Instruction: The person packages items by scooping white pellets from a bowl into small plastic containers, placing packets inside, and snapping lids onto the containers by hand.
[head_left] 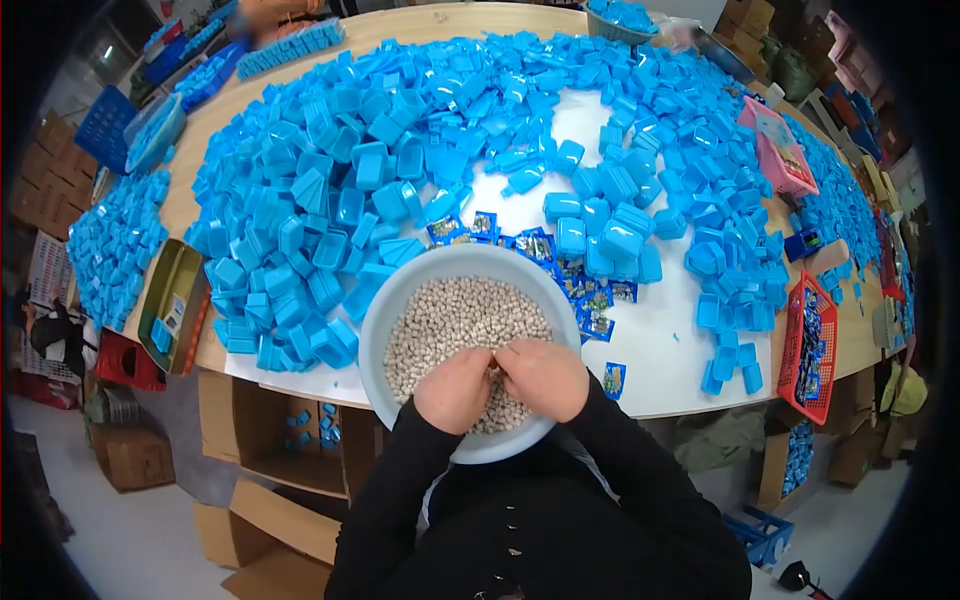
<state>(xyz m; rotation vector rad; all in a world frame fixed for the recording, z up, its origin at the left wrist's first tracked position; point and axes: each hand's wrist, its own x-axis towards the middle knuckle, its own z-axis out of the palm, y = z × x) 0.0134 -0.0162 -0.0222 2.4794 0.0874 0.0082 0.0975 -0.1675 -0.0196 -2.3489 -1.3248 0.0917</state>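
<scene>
A round pale basin (pixel 374 345) filled with small beige pellets (pixel 455 312) rests at the table's front edge. Over its near half, my left hand (pixel 455 388) and my right hand (pixel 545 378) meet at the fingertips, both pinched closed. Something small and brownish shows between them, too small to name. Behind the basin and to its right lie small dark blue printed packets (pixel 535 246), with one packet (pixel 614 381) apart from the rest near the edge.
Blue plastic boxes (pixel 300 220) are heaped across the table (pixel 640 375). A red basket (pixel 807 350) of packets and a pink basket (pixel 778 145) stand right; a metal tin (pixel 172 305) stands left. Open cardboard boxes (pixel 222 415) are below the left edge.
</scene>
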